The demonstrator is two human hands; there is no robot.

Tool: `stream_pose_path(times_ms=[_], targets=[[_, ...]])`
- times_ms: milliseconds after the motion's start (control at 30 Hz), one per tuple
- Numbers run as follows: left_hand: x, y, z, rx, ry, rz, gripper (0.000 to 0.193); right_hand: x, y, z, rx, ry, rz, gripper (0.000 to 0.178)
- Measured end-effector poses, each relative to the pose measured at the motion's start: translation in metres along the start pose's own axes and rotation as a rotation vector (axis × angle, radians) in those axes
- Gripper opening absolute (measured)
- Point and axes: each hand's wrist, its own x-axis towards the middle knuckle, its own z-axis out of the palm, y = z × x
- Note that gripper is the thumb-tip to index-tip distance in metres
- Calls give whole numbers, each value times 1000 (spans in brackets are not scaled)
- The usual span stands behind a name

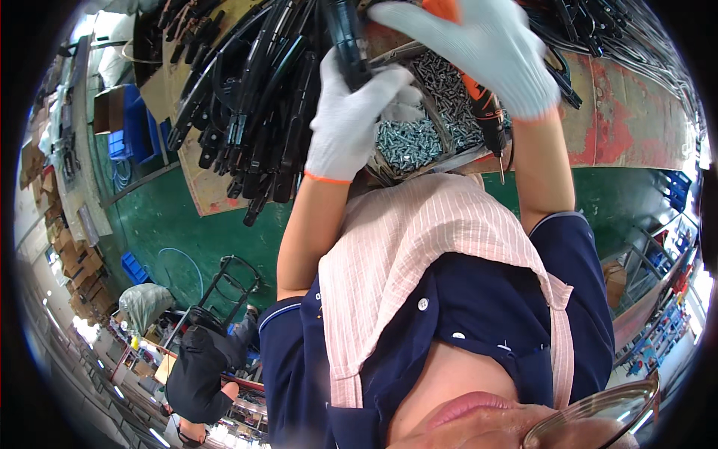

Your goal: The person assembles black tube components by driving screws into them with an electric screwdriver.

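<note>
My left hand, in a white knitted glove with an orange cuff edge, is closed round a black elongated part that runs out of the top of the picture. My right hand, gloved too and somewhat blurred, lies over an orange and black electric screwdriver and seems to grip it. One digit stretches left towards the black part; the other fingers are partly hidden. The driver's bit points towards my body. Between my hands, loose shiny screws and darker screws fill lined compartments.
Black metal parts lie heaped left of my left hand, overhanging the worn table edge. More black parts and grey cables lie far right on the red-stained tabletop. Another person sits behind at lower left.
</note>
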Motion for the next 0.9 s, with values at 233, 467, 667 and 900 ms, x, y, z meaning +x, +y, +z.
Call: stream_pose_path(times_ms=[233,467,667,900], targets=[[-3,-4,-21,-241,-80,-203,16,-93,89,3,-329,-177,284,70],[-15,12,-44,-112,-73,-204,31,-92,97,-19,530,19,489,64],[-17,17,-51,-107,-145,-163,43,-83,121,-52,1479,51,213,70],[-5,3,-37,-149,-183,-185,24,-58,134,-48,2212,-52,-5,57]])
